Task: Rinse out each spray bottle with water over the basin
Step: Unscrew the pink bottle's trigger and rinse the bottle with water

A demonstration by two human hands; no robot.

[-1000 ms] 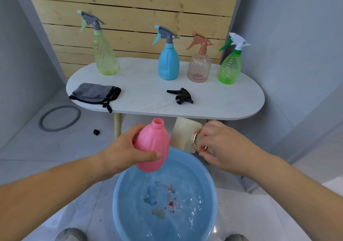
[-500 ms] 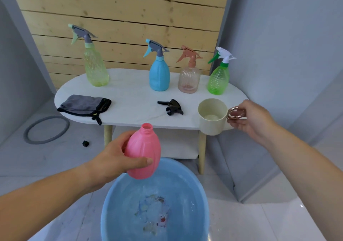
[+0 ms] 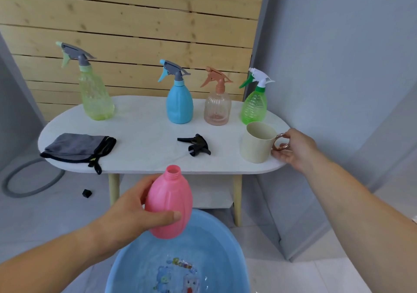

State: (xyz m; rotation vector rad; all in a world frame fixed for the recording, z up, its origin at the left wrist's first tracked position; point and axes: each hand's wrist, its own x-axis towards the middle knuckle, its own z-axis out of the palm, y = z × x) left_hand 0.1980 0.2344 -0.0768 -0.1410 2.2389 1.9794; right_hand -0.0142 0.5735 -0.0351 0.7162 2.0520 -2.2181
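Observation:
My left hand grips a pink spray bottle without its head, upright, above the far rim of the blue basin, which holds water. At the table's right front edge my right hand holds the copper ring handle of a cream cup that stands on the white oval table. The black spray head lies loose on the table. Along the back stand a yellow-green bottle, a blue bottle, a clear peach bottle and a green bottle, all with heads on.
A folded grey cloth lies at the table's left front. On the floor to the left are a grey ring and a small black cap. A wooden slat wall stands behind the table and a grey wall to the right.
My right hand carried the cream cup from beside the basin up and to the right and set it on the table's right end. The pink bottle stayed in my left hand over the basin.

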